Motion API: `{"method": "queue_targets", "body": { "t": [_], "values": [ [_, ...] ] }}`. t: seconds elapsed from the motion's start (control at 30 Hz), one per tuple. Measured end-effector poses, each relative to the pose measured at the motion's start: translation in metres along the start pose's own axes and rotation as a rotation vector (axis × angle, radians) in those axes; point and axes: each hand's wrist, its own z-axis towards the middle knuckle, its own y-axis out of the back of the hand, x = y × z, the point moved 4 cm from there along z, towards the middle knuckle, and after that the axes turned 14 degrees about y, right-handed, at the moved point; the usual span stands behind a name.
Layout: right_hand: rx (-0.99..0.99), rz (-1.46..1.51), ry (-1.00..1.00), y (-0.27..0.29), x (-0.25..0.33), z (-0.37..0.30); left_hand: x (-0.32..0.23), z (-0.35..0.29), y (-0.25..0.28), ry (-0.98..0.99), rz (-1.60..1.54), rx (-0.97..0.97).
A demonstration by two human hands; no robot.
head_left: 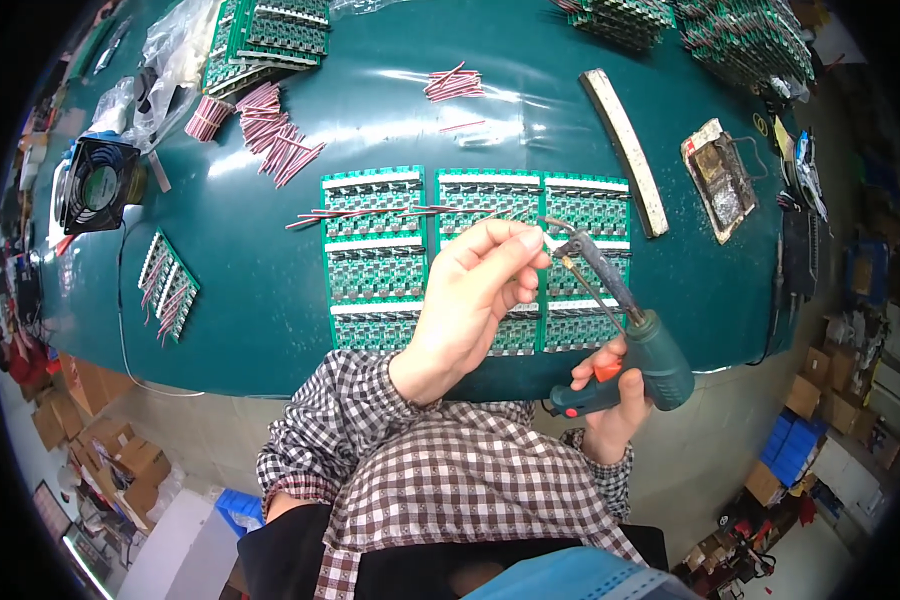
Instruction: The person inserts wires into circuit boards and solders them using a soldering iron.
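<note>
- Closest to the camera, a light-blue pleated face mask crosses the lower edge.
- A broad teal-green tabletop spans the view, with glare on its far part.
- A brown-and-white checked cloth apron covers the person's front, beside black-and-white checked sleeves.
- Green circuit-board panels with white edge strips lie flat in rows before the person; red, black and white wires stretch across the far row.
- Stacks of green circuit boards stand at the table's far left, with more at far right.
- The left hand reaches up and rightward over the panels, wrist raised, thumb and forefinger pinched together near the tool's tip; I cannot tell what is between them.
- A dark-green pistol-shaped soldering tool points up and left over the right-hand panels, its metal tip beside the left fingertips.
- The right hand wraps its handle, fingers curled by the orange-red trigger.
- A square black fan sits at left; its round hub label is too small to read.
- A long pale strip with a dark side lies near a stained shallow tray.
- Bundled pink-red and white wires lie beyond the panels.
</note>
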Motion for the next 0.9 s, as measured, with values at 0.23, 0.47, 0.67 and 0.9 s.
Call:
{"method": "queue_targets", "body": {
  "t": [0.23,0.47,0.67,0.9],
  "values": [
    [-0.029,-0.067,0.049,-0.001,0.002,0.000,0.003,0.002,0.004,0.044,-0.004,0.006],
    [-0.157,-0.036,0.216,0.023,0.019,0.044,-0.021,-0.043,0.016,-0.841,1.685,0.002],
    [-0.103,0.110,0.169,0.028,0.003,0.066,-0.022,-0.047,0.025,-0.565,2.061,-0.007],
    [-0.066,0.131,0.139,0.021,-0.007,0.066,-0.021,-0.042,0.037,-0.475,2.157,0.089]
  ]
}}
